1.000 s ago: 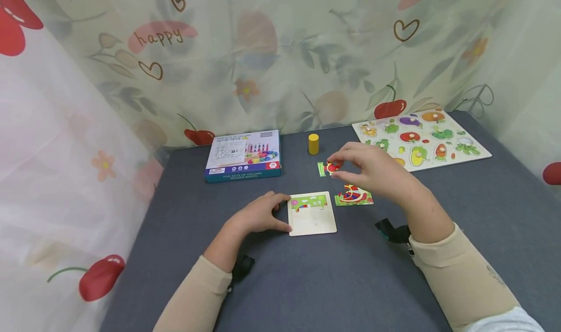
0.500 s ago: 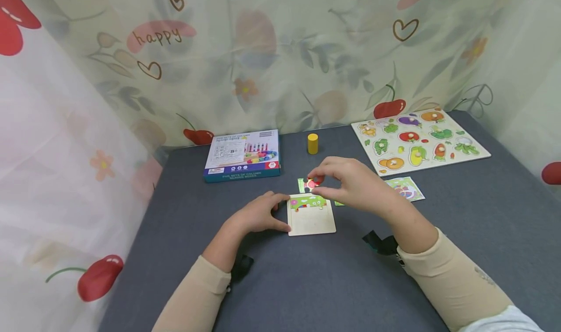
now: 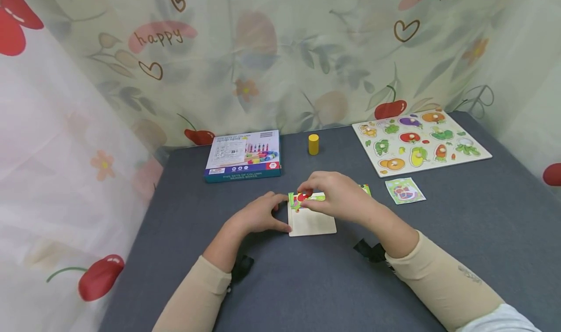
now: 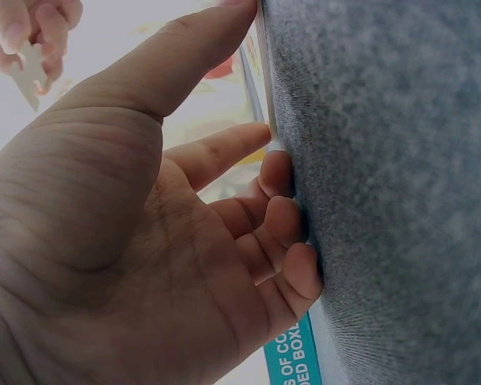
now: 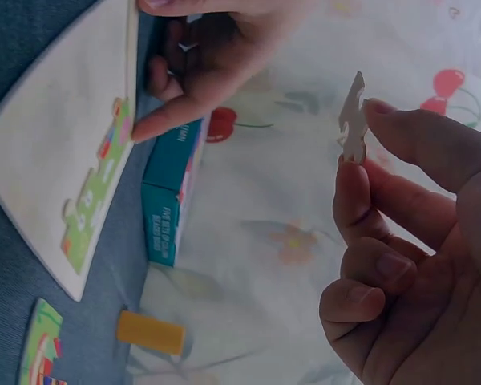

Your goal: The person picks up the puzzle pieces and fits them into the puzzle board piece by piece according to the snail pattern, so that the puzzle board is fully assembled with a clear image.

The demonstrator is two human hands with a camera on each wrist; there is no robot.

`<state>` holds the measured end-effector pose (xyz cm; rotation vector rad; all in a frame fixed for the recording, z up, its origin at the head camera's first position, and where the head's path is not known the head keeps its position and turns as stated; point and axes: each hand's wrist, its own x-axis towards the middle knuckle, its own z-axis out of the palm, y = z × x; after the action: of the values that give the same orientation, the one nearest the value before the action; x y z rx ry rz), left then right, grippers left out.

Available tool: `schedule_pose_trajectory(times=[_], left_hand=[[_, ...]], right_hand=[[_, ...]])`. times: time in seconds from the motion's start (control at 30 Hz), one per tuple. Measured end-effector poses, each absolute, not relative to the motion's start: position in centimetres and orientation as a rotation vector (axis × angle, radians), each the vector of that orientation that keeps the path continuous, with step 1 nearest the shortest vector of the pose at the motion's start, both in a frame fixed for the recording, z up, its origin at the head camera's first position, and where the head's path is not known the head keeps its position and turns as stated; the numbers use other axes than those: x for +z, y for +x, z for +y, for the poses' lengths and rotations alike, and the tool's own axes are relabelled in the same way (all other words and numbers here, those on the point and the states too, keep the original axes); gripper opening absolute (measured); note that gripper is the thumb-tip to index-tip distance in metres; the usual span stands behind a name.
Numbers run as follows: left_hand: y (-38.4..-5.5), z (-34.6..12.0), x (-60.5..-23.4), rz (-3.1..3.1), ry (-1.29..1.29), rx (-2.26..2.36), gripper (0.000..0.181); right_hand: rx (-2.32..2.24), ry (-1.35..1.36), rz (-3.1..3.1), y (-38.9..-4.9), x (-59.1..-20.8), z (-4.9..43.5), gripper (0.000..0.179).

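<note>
In the head view my right hand [image 3: 335,195] pinches a jigsaw puzzle piece [image 3: 302,198] between thumb and fingers, over the upper left part of a pale wooden puzzle board [image 3: 313,225]. The right wrist view shows this piece [image 5: 353,120] nearly edge-on and raised off the board. A strip of green printed puzzle lies along the board's far edge [image 5: 92,204]. My left hand [image 3: 258,215] touches the board's left side with thumb and index fingertips, the thumb at the near corner. Its other fingers are bent [image 4: 284,220]. Another puzzle piece [image 3: 365,189] is mostly hidden behind my right hand.
A printed picture card [image 3: 405,191] lies to the right. Behind it is a vegetable peg puzzle [image 3: 420,142]. A yellow cylinder [image 3: 313,144] stands at the back, beside a flat toy box [image 3: 243,156]. A patterned curtain [image 3: 271,69] hangs behind the dark table [image 3: 307,283].
My right hand has moved left and nearer, carrying the pinched puzzle piece from beyond the board to above its upper left corner. The picture card has come into sight. My left hand has stayed put.
</note>
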<state>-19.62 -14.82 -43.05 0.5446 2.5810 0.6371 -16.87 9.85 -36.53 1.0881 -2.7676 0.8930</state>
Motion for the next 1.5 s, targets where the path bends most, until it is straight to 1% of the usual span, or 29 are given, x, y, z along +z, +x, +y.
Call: schedule_pose_trajectory(times=[0.8,1.13,1.5], left_hand=[[-19.5,-14.8,-42.9,2.573,0.545,0.650,0.084],[-19.4,-14.8,-42.8,2.590,0.565,0.656,0.081],[-19.4,-14.8,-42.8,2.589,0.559,0.658,0.082]], right_hand=[[0.754,0.995,-3.055,-19.1,-41.7,8.3,0.034],[0.777,1.044,-3.013,-19.6,-43.1,8.4,0.023],[0.726,0.942,-3.042,-19.3,-43.8,7.9,0.026]])
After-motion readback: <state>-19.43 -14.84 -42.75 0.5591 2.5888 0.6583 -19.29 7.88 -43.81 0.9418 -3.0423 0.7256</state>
